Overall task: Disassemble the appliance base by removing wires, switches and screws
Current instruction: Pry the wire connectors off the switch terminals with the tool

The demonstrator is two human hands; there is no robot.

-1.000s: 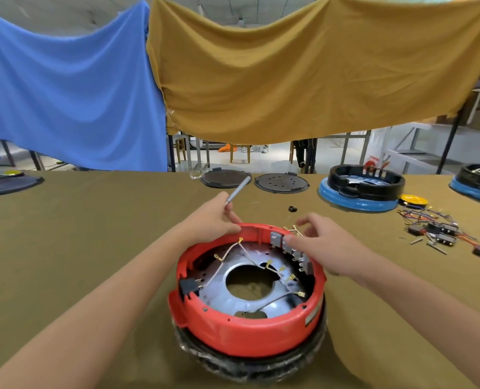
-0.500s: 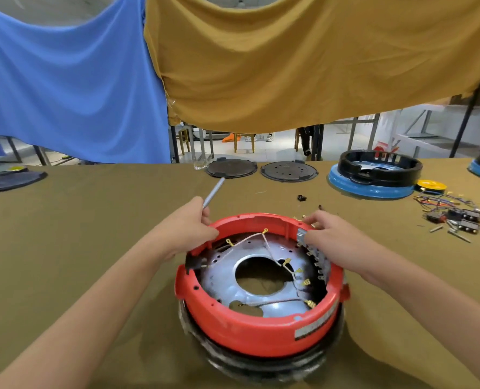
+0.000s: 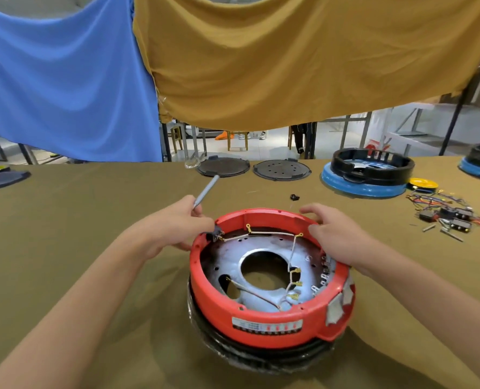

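The left hand (image 3: 177, 224) has its fingers curled round a grey screwdriver (image 3: 206, 191), shaft pointing up and away, knuckles against the far-left rim of the red appliance base (image 3: 264, 318). The right hand (image 3: 335, 237) lies on the far-right rim with fingers loosely spread, gripping nothing, and hides part of the switch row there. Inside the base, white wires (image 3: 269, 234) with brass terminals cross the metal plate. The base sits mid-bench (image 3: 79, 209). Beyond it lie a small black part (image 3: 294, 197), two dark round lids (image 3: 281, 169), a blue-and-black base (image 3: 366, 178), and at right a heap of removed switches and wires (image 3: 446, 214).
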